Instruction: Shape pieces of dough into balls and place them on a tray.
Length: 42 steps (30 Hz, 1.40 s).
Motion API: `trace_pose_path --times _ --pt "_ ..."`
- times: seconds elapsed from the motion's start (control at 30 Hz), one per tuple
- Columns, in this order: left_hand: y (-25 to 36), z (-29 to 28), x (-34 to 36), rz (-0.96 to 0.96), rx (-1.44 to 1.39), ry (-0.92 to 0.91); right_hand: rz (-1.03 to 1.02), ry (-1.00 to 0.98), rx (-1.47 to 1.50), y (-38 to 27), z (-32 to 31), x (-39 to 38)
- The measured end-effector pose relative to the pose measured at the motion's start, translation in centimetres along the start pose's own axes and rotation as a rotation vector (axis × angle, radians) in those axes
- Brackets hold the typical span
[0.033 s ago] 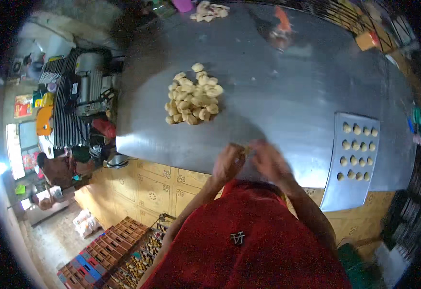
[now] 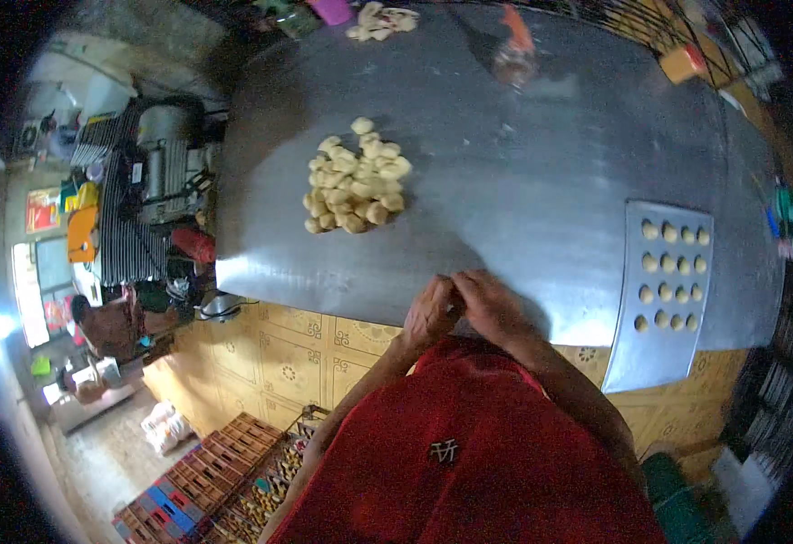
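Observation:
My left hand (image 2: 431, 308) and my right hand (image 2: 490, 306) meet at the table's near edge, in front of my red shirt. Their fingers are closed together around a small piece of dough, which the fingers now hide; a pale bit of it shows between them in the earlier frame. Ahead and to the left, a heap of pale dough pieces (image 2: 357, 186) lies on the metal table (image 2: 523, 181). On the right, a flat baking tray (image 2: 655, 363) bears small round dough balls (image 2: 667, 263) in neat rows. The tray's near end juts over the table edge.
More dough scraps (image 2: 383, 22) lie at the far edge beside a pink container (image 2: 331, 11). A clear bag with an orange top (image 2: 516, 54) stands farther back. Stacked dark trays (image 2: 129, 218) are at left. Crates (image 2: 206, 471) stand on the floor, and another person (image 2: 111, 322) is at far left.
My hands have drawn closer together, and the pale dough between them is now covered. The view has shifted slightly, moving the table's contents a little left and up.

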<state>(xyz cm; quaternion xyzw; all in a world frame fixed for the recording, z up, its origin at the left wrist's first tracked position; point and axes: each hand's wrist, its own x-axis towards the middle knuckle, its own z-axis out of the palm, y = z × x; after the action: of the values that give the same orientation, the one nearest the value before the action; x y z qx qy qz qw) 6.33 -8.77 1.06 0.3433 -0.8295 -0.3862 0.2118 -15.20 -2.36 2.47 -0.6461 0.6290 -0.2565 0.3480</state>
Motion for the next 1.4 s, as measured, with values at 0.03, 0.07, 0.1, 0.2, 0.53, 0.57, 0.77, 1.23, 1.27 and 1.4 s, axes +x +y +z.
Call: trace_pose_path --times 0.03,0.07,0.1,0.2,0.53,0.57,0.77,1.23,1.27,1.4 --pt "0.8 1.2 -2.0 -0.035 0.038 0.021 -0.167 0.006 -0.019 0.4 1.6 -0.7" --pt "0.9 1.3 -3.7 0.045 0.123 -0.013 -0.025 0.081 -0.016 1.3 2.3 -2.2" --pt "0.8 0.9 -5.4 -0.039 0.080 0.027 0.033 0.129 -0.029 2.6 2.4 -4.1" --pt "-1.3 -2.6 -7.2 -0.206 0.149 0.075 0.198 0.507 -0.116 6.0 -1.0 -12.0" --pt "-2.9 2.5 6.2 -0.183 0.448 0.376 0.085 0.482 -0.589 8.7 -5.3 -7.5" --pt "-2.7 2.6 5.7 -0.258 0.425 0.314 0.058 0.463 -0.559 8.9 -4.9 -7.8" --pt "-2.3 1.0 4.6 -0.187 0.715 -0.002 0.096 0.436 -0.381 9.8 -5.8 -8.2" --pt "-2.6 2.4 10.2 -0.085 0.729 0.291 0.202 0.618 -0.489 11.3 -7.2 -4.1" --pt "-2.8 2.6 10.6 -0.169 0.685 0.227 0.162 0.642 -0.569 11.3 -7.2 -3.1" --pt "-3.6 3.0 12.5 -0.260 0.448 0.209 0.153 0.637 -0.403 11.0 -7.5 -1.8"
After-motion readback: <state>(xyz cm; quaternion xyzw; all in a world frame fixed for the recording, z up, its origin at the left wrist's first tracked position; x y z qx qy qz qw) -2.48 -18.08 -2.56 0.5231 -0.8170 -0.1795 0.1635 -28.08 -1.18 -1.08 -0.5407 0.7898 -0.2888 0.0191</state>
